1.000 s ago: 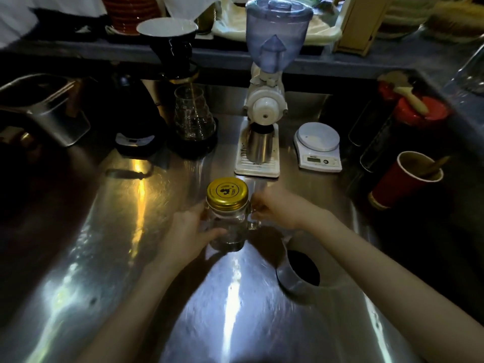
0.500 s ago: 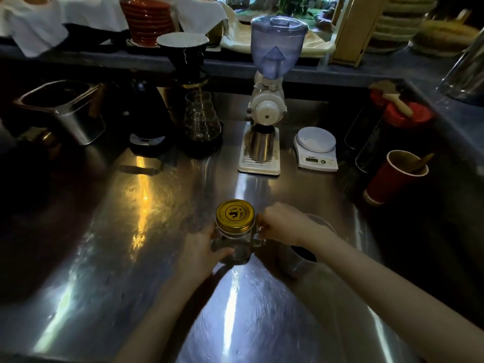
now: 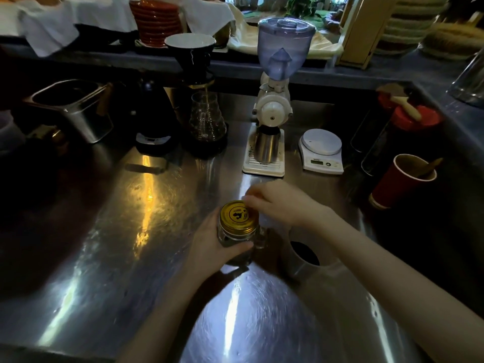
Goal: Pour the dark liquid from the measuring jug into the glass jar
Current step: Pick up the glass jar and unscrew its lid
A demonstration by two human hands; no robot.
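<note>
The right hand [image 3: 277, 205] has risen onto the gold lid [image 3: 237, 214] while the left hand [image 3: 212, 244] grips the glass jar [image 3: 235, 239]; unscrewing comes next, the measuring jug [image 3: 301, 258] waiting at 3 o'clock.

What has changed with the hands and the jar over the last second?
The right hand left the jar's handle and rose to the gold lid, fingertips at its rim. The left hand keeps gripping the glass jar. Lid still on; the measuring jug stays untouched beside it.
</note>
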